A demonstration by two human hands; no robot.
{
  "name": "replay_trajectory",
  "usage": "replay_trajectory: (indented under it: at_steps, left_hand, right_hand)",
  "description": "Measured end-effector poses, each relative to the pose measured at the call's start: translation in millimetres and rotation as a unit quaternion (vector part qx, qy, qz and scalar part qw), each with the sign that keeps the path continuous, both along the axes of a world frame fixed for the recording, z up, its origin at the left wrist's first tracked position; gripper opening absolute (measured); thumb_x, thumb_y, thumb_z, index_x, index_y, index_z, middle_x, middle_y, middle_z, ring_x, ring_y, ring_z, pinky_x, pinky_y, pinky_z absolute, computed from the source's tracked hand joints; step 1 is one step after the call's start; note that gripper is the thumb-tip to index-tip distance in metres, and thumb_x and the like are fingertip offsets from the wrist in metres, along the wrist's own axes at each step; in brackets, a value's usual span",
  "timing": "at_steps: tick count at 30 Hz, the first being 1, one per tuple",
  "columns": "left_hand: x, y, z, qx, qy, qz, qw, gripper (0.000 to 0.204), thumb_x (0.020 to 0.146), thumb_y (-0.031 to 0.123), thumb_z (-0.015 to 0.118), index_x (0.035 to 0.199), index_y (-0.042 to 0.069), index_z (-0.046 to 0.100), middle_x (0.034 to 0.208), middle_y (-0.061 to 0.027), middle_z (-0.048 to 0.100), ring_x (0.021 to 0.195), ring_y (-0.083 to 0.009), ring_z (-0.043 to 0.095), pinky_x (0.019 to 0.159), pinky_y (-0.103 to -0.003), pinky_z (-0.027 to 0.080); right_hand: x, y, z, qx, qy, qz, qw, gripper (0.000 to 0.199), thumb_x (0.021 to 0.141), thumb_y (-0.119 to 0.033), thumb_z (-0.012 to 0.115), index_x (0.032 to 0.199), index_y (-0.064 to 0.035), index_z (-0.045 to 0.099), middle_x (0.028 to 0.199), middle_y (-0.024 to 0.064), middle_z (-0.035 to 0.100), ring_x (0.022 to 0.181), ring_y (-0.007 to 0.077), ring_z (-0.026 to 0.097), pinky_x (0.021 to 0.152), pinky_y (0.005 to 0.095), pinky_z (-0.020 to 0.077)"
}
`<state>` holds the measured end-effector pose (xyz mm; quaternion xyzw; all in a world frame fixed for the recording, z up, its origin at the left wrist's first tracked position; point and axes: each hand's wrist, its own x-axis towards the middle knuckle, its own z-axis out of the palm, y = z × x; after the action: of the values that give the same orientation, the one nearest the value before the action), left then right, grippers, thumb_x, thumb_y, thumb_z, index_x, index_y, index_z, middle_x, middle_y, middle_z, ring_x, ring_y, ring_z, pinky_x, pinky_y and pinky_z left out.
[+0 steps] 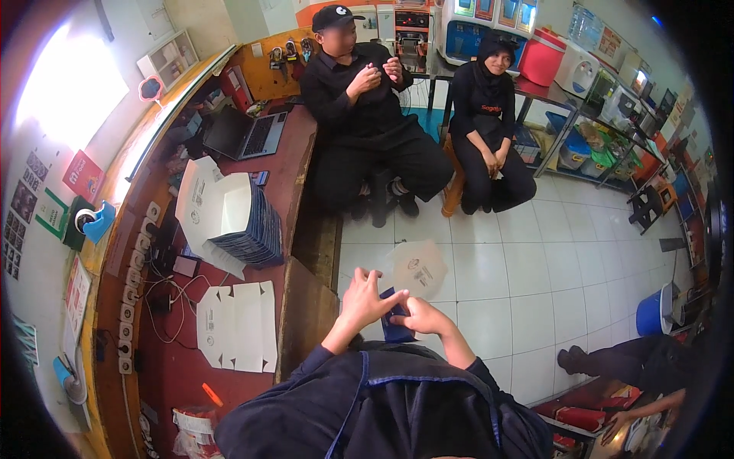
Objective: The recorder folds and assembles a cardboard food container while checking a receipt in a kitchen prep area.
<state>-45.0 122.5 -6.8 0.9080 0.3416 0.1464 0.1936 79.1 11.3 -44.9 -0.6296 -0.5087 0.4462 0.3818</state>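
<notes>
Cardboard, white outside and dark blue inside, is what's being worked on: a flat box blank [409,279] held out in front of the chest, above the white tiled floor [527,283]. Its near edge is pinched by the left hand [365,300] and the right hand [422,315], both closed on the dark flap, with fingers partly hidden by each other, so exactly how the flap is caught can't be made out.

For a clean fold, judging from this, the crease should be pressed along its scored line with both thumbs kept close together, and the panel kept flat so it isn't bowed.

On containers: an already folded white box [229,200] is sat open on a stack of dark blanks [256,233] on the red counter [294,164], and nothing can be seen inside it. More unfolded white blanks [237,325] are laid flat nearer by. A blue bucket [654,312] is stood on the floor at the right, contents not visible.
</notes>
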Motion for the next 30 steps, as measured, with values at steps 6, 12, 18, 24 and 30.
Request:
replay_trajectory:
  at_steps: [6, 12, 18, 24, 30]
  left_hand:
    - [5.5, 9.7, 3.7, -0.044, -0.129, -0.075, 0.988, 0.013, 0.077, 0.013, 0.060, 0.087, 0.007, 0.067, 0.072, -0.0094, 0.059, 0.071, -0.0298, 0.060, 0.063, -0.038, 0.049]
    - [6.6, -7.3, -7.9, 0.037, -0.280, -0.266, 0.922, 0.025, 0.070, 0.001, 0.063, 0.094, 0.007, 0.068, 0.087, -0.0047, 0.066, 0.080, -0.0221, 0.063, 0.075, -0.031, 0.053]
    - [10.8, -16.8, -6.7, -0.001, -0.324, -0.186, 0.928, 0.017, 0.071, -0.003, 0.064, 0.086, 0.004, 0.068, 0.084, -0.0090, 0.066, 0.078, -0.0238, 0.064, 0.069, -0.032, 0.052]
    - [13.1, -28.3, -3.3, 0.006, -0.336, -0.184, 0.924, 0.015, 0.070, 0.001, 0.066, 0.084, 0.004, 0.065, 0.075, -0.0088, 0.060, 0.069, -0.0261, 0.059, 0.062, -0.035, 0.048]
    - [2.4, -15.8, 1.5, 0.057, -0.246, -0.184, 0.950, 0.014, 0.068, 0.008, 0.069, 0.082, 0.009, 0.066, 0.072, -0.0025, 0.059, 0.067, -0.0236, 0.056, 0.060, -0.033, 0.049]
  right_hand:
    - [-7.1, -1.8, 11.6, -0.129, 0.178, -0.002, 0.976, 0.031, 0.082, -0.015, 0.066, 0.108, -0.0042, 0.053, 0.086, 0.0040, 0.061, 0.071, 0.0129, 0.060, 0.051, 0.0263, 0.0511]
    - [-20.8, 10.6, -13.8, -0.021, 0.335, -0.192, 0.922, 0.033, 0.082, -0.010, 0.062, 0.113, -0.0048, 0.051, 0.102, 0.0058, 0.057, 0.090, 0.0162, 0.058, 0.065, 0.0286, 0.0527]
    - [-22.9, 19.6, -51.3, 0.088, 0.304, -0.250, 0.915, 0.021, 0.080, -0.005, 0.059, 0.100, -0.0050, 0.053, 0.097, 0.0047, 0.057, 0.087, 0.0144, 0.056, 0.066, 0.0291, 0.0478]
    - [-26.2, 22.5, -43.2, 0.119, 0.211, -0.222, 0.945, 0.013, 0.080, -0.010, 0.059, 0.092, -0.0061, 0.055, 0.091, 0.0029, 0.058, 0.083, 0.0113, 0.052, 0.067, 0.0293, 0.0451]
    - [-17.5, 6.9, -3.7, 0.035, 0.169, -0.198, 0.965, 0.021, 0.078, -0.011, 0.060, 0.097, -0.0036, 0.055, 0.093, 0.0032, 0.059, 0.084, 0.0122, 0.054, 0.068, 0.0294, 0.0463]
